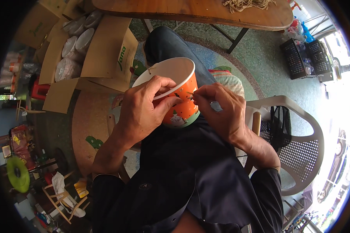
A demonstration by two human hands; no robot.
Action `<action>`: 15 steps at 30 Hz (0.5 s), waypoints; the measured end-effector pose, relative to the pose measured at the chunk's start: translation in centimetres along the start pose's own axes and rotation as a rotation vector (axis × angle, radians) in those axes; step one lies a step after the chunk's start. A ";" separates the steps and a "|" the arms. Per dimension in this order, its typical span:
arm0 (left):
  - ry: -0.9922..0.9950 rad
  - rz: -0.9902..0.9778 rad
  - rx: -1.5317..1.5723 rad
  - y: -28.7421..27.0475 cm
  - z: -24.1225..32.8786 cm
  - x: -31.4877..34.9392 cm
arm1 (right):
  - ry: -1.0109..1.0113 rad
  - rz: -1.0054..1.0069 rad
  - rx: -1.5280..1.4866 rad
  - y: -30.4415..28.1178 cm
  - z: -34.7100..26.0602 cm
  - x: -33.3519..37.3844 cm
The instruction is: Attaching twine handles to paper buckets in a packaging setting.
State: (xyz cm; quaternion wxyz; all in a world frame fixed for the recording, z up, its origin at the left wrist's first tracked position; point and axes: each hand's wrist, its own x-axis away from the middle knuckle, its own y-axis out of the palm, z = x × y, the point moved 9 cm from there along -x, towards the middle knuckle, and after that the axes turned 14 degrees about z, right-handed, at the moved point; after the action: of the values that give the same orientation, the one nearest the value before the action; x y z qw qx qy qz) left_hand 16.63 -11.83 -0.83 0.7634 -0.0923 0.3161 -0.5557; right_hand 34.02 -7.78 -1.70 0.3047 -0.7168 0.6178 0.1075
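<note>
At left I counted one carton [107, 42] and in it at least five white wrapped packs [68, 70], with anything deeper hidden from me. The left hand [144, 105] was curled over the rim of one orange paper bucket [184, 87], its fingertips lost inside, and the right hand [223, 106], beside the bucket's wall, pinched a tan scrap [190, 93] too small to identify. Farther right, the top edge cut off one twine bundle [247, 4] and its worktop [182, 9], and two black crates [293, 58] held things I couldn't make out.

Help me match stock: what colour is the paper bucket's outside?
Paper bucket: orange above a green base, best in head view.
</note>
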 end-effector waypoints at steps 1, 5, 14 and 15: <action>-0.045 -0.013 0.025 0.2 -0.3 0.2 | -0.118 0.009 0.063 -0.1 -1.1 -0.2; -0.048 -0.053 -0.014 0.3 0.3 0.2 | -0.374 0.047 0.130 0.1 -3.0 0.2; -0.071 -0.052 -0.016 0.4 0.2 0.3 | -0.409 0.044 0.176 0.4 -2.7 0.5; -0.053 -0.050 -0.021 0.4 0.2 0.3 | -0.399 0.033 0.177 0.5 -2.6 0.5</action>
State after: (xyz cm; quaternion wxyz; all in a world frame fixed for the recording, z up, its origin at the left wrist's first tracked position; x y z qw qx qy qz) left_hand 17.15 -11.99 -0.96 0.7564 -0.1227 0.2993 -0.5685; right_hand 33.09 -9.71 -0.04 0.4807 -0.6418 0.5639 0.1975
